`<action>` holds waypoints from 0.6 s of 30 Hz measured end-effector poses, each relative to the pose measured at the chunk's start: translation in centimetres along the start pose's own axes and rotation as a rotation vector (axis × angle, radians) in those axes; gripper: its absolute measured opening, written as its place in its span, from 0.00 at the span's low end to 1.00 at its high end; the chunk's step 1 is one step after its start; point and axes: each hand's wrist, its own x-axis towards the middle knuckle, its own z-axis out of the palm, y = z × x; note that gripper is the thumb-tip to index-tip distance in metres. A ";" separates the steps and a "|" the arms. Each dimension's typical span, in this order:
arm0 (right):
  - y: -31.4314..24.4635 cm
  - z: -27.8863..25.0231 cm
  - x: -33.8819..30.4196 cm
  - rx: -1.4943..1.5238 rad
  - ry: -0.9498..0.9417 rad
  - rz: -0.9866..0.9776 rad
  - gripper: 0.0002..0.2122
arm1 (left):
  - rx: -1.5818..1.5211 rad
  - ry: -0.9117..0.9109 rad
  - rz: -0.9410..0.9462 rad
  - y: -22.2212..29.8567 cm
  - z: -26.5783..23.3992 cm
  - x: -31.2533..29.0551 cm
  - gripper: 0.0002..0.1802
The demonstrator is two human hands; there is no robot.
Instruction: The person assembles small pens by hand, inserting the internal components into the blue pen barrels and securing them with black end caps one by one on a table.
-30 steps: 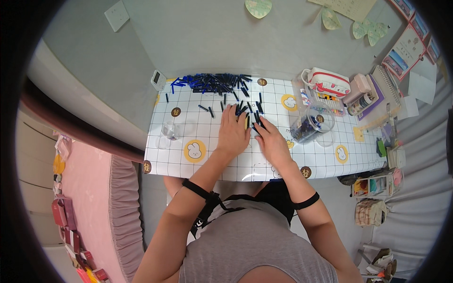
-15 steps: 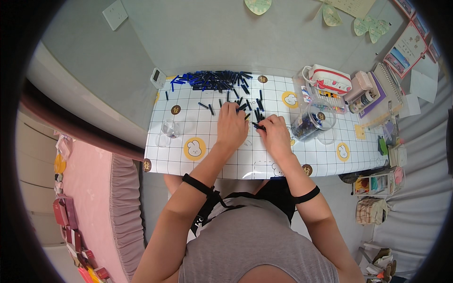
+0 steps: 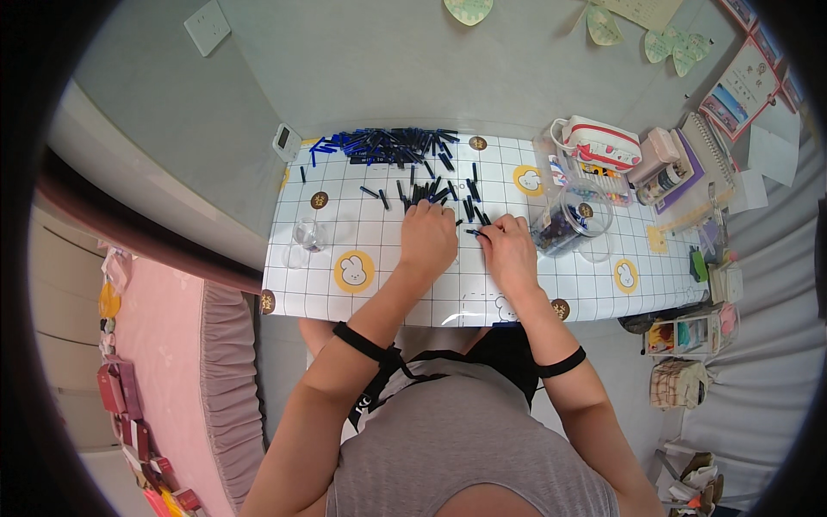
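Both hands rest side by side on the white gridded table mat (image 3: 379, 284). The left hand (image 3: 428, 239) lies palm-down with its fingers curled together, knuckles toward the far edge; whether it holds anything under them cannot be told. The right hand (image 3: 510, 250) sits just beside it, its fingertips drawn together and pinching one end of a small dark-blue stick (image 3: 472, 231), which pokes out leftward into the narrow gap between the two hands.

Just beyond the fingertips of both hands lies a loose scatter of dark sticks (image 3: 438, 191) — some touching, some apart. Farther beyond, at the mat's far edge, is a denser pile of blue and black sticks (image 3: 388, 145). Close to the right of the right hand lies a clear plastic jar (image 3: 570, 222) on its side. Well to the left of the left hand stands a small clear cup (image 3: 308, 234).
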 end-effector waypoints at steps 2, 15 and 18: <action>-0.3 0.1 0.0 -0.030 0.006 0.012 0.05 | 0.020 0.000 -0.006 0.0 0.1 -0.2 0.04; 1.0 0.3 2.3 0.168 0.078 0.138 0.07 | -0.089 -0.120 -0.074 1.3 -1.3 -1.4 0.05; 1.4 0.9 2.8 0.081 0.133 0.079 0.08 | -0.069 -0.133 -0.082 1.5 -1.6 -1.4 0.08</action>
